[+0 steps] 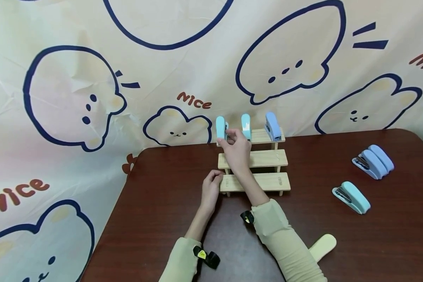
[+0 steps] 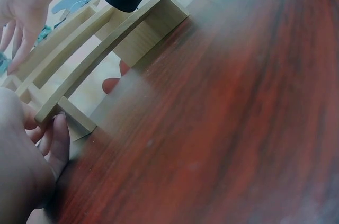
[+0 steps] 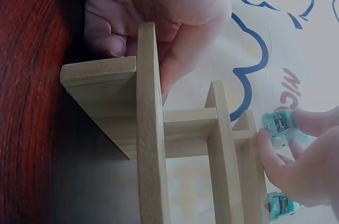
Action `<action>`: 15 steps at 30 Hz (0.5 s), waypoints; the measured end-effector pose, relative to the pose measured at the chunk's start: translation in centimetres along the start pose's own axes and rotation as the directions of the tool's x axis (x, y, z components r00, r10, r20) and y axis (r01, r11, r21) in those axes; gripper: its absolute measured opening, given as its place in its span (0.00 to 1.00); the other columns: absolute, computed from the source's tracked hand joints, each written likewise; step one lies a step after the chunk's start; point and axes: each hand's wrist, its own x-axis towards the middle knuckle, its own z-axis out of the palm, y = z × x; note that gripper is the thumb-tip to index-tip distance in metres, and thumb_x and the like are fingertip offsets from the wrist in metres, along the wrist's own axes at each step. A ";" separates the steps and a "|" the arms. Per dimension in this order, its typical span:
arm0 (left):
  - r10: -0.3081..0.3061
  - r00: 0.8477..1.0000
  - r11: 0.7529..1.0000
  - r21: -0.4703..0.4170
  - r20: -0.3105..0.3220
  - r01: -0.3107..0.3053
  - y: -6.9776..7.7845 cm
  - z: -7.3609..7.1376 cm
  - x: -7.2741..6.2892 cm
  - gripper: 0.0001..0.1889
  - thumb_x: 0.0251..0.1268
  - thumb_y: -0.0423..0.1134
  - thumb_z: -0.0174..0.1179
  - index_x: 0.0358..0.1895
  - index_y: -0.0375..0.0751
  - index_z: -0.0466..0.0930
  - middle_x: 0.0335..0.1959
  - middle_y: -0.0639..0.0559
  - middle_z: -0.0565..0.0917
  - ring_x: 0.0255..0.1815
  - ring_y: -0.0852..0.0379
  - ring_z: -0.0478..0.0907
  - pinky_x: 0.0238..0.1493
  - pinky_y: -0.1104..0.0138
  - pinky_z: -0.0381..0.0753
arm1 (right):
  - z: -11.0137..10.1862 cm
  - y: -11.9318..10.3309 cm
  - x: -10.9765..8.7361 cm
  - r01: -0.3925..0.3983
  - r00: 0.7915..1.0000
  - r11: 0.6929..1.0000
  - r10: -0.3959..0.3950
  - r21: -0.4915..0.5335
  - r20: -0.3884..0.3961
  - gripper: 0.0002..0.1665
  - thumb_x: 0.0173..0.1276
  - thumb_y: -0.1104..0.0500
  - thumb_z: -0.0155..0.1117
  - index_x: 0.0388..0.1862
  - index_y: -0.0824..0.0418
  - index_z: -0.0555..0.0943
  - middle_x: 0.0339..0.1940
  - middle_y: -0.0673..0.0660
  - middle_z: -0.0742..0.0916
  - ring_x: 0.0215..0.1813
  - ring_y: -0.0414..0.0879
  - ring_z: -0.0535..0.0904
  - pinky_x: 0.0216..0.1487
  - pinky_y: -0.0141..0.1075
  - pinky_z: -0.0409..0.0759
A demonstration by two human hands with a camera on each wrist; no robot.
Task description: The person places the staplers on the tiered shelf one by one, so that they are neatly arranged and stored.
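Note:
A three-tier wooden display rack (image 1: 268,181) stands at the back of the table. On its top tier are a teal stapler (image 1: 220,127) at the left, a second teal stapler (image 1: 246,124) in the middle and a blue stapler (image 1: 273,126) at the right. My right hand (image 1: 237,150) pinches the left teal stapler between thumb and fingers, as the right wrist view also shows. My left hand (image 1: 210,190) grips the left end of the lowest tier, its fingers around the board edge in the left wrist view.
To the right on the brown table (image 1: 402,243) lie two blue staplers (image 1: 373,161) side by side and a teal stapler (image 1: 351,197). A pale yellow-green paddle-like piece (image 1: 323,246) sticks out from beside my right sleeve. A printed cloth (image 1: 183,70) hangs behind the table.

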 end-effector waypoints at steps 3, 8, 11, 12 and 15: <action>0.005 1.000 1.000 0.002 0.001 -0.005 0.0 -0.1 0.1 0.12 0.76 0.36 0.53 0.48 0.32 0.84 0.40 0.45 0.83 0.31 0.57 0.75 0.31 0.66 0.75 | 0.1 0.0 0.1 0.009 1.000 1.000 -0.009 -0.005 0.001 0.19 0.67 0.66 0.75 0.53 0.72 0.81 0.49 0.67 0.89 0.50 0.57 0.88 0.50 0.44 0.87; -0.008 1.000 1.000 0.013 0.030 0.008 1.3 -0.3 -0.5 0.12 0.77 0.34 0.52 0.49 0.29 0.83 0.41 0.44 0.83 0.34 0.56 0.75 0.36 0.65 0.75 | 0.2 0.1 0.0 0.022 1.000 1.000 -0.022 0.002 -0.008 0.19 0.65 0.67 0.76 0.52 0.71 0.82 0.49 0.67 0.89 0.50 0.57 0.88 0.50 0.43 0.87; -0.017 0.999 1.000 0.013 0.042 0.017 3.0 -0.3 -1.4 0.12 0.77 0.31 0.51 0.49 0.26 0.82 0.41 0.42 0.83 0.34 0.55 0.76 0.37 0.64 0.76 | 0.2 0.0 0.0 0.022 1.000 1.000 -0.022 0.017 -0.008 0.19 0.65 0.67 0.76 0.52 0.71 0.82 0.50 0.66 0.89 0.51 0.57 0.87 0.50 0.43 0.87; -0.013 0.999 1.000 0.013 0.040 0.012 3.5 -0.3 -1.7 0.12 0.76 0.30 0.51 0.48 0.26 0.82 0.41 0.42 0.83 0.35 0.55 0.75 0.38 0.65 0.75 | 0.2 0.0 0.0 0.020 1.000 1.000 -0.020 0.023 -0.008 0.19 0.65 0.67 0.76 0.53 0.71 0.82 0.50 0.66 0.89 0.51 0.57 0.87 0.50 0.43 0.87; 0.000 1.000 1.000 0.012 0.027 0.000 4.0 -0.3 -2.1 0.11 0.75 0.30 0.52 0.47 0.26 0.82 0.41 0.42 0.83 0.36 0.57 0.75 0.39 0.66 0.74 | 0.1 -0.2 0.1 0.012 1.000 0.999 -0.012 0.035 -0.009 0.20 0.64 0.67 0.76 0.53 0.70 0.82 0.51 0.66 0.89 0.52 0.57 0.87 0.51 0.43 0.87</action>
